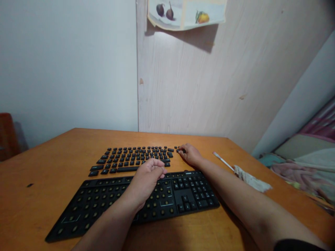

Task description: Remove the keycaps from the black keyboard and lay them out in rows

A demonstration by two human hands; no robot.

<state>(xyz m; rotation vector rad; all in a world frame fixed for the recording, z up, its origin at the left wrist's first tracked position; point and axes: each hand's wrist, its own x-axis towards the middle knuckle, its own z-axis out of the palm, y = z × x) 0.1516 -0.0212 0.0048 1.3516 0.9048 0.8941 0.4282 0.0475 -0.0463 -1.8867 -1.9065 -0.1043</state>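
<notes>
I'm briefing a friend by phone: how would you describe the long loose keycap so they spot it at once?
On the wooden table, find the black keyboard. Just beyond its far edge, loose keycaps lie in rows; the long keycap is in the row nearest the keyboard, running toward the left hand. It is a black bar, far longer than the keycaps around it.

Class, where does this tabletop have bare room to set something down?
Free: the tabletop left of the loose keycaps, around one small dark piece; another between pale cloth and right edge. Crowded: the middle, with keycaps, keyboard, left hand and right hand.
</notes>
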